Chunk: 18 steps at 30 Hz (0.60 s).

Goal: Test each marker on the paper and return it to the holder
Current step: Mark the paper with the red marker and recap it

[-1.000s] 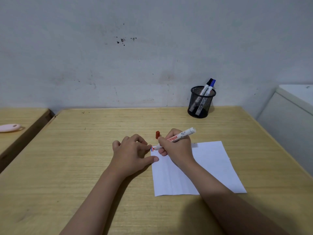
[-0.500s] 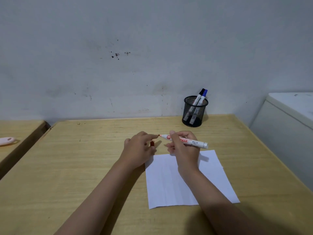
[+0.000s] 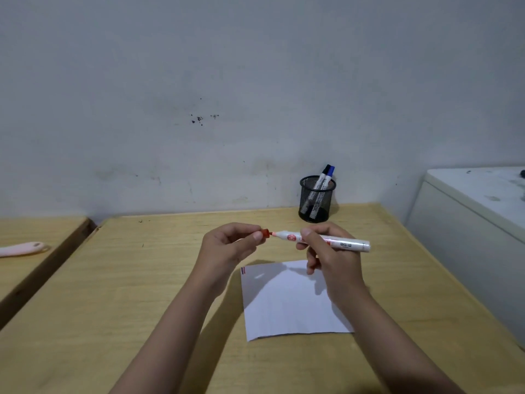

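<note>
My right hand (image 3: 329,260) holds a white marker (image 3: 345,243) with red print level above the desk, its red tip pointing left. My left hand (image 3: 227,248) pinches the red cap (image 3: 265,233) right at that tip. Below the hands lies a white sheet of paper (image 3: 287,305), with small red and blue marks at its top left corner. A black mesh holder (image 3: 316,200) stands at the back of the desk against the wall, with two markers (image 3: 325,177) in it, one black-capped and one blue-capped.
The wooden desk (image 3: 113,294) ends at a wall behind. A second desk on the left carries a pink object (image 3: 22,248). A white cabinet (image 3: 468,223) stands close along the right edge.
My right hand lifted the marker off the paper and turned it level. My left hand picked the red cap up from the desk and brought it to the marker's tip.
</note>
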Motion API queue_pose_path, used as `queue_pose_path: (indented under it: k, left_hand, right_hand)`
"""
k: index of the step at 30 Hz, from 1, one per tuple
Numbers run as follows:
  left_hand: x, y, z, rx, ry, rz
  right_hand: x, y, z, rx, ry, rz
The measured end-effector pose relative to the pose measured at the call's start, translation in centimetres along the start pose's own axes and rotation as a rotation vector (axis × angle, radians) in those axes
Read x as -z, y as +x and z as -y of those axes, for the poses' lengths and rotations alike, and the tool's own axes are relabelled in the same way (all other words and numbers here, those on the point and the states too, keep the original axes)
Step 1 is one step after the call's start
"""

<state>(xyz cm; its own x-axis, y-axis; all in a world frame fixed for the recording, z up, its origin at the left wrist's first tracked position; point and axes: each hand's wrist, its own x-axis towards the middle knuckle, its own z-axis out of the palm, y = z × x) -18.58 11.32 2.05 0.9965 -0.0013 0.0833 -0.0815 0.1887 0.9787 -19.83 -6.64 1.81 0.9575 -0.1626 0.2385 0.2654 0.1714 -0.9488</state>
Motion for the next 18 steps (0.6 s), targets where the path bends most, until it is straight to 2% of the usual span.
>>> queue_pose_path:
  k: [9, 14, 18]
  left_hand:
    - [-1.2, -3.8, -2.1, -0.032, -0.063, 0.046]
    - [-1.5, -5.0, -3.1, -0.071, -0.08, 0.068]
    - [-1.9, -5.7, -3.7, -0.162, -0.078, 0.073]
  right_hand:
    - [0.0, -2.3, 2.9, 0.083, -0.028, 0.083]
    - [0.3, -2.9, 4.2, 0.095, -0.008, 0.24]
    - [0.3, -3.3, 4.6, 0.058, 0.092, 0.297]
